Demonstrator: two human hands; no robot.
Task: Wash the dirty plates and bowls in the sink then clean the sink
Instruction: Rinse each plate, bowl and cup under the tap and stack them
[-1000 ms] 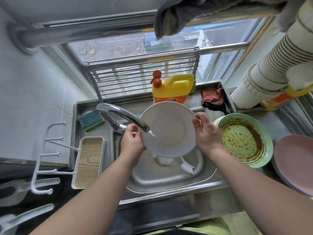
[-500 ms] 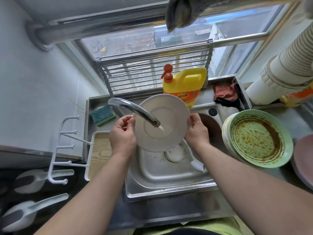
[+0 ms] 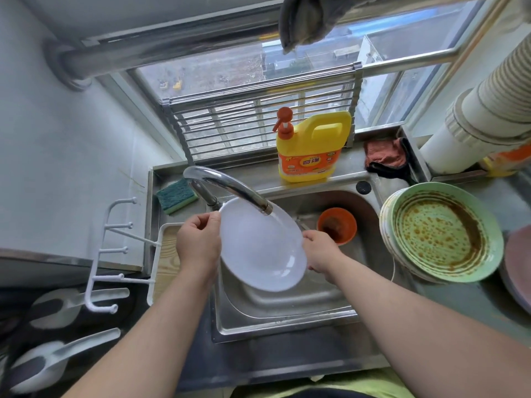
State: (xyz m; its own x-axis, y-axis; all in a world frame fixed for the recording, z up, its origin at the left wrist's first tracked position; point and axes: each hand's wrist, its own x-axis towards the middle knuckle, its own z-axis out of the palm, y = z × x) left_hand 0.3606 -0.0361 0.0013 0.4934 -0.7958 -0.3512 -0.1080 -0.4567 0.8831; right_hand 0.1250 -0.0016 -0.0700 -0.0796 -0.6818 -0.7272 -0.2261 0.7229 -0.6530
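A white plate [image 3: 260, 248] is held tilted over the steel sink [image 3: 287, 314], right under the tap spout [image 3: 230, 188], and water runs onto it. My left hand [image 3: 198, 242] grips its left rim. My right hand [image 3: 319, 249] grips its right rim. An orange bowl [image 3: 337, 224] with brown residue lies in the sink behind my right hand. A stack of green plates [image 3: 442, 234], the top one smeared with brown sauce, stands on the counter to the right.
A yellow detergent bottle [image 3: 311, 147] with an orange pump stands behind the sink. A green sponge [image 3: 175, 195] lies at the back left. A white tray with a wooden base [image 3: 166, 254] sits left of the sink. A pink plate [image 3: 518, 262] shows at the right edge.
The plate has moved lower and turned flatter under the tap, with both hands still on its rim. The view has shifted, and the orange bowl in the sink now shows.
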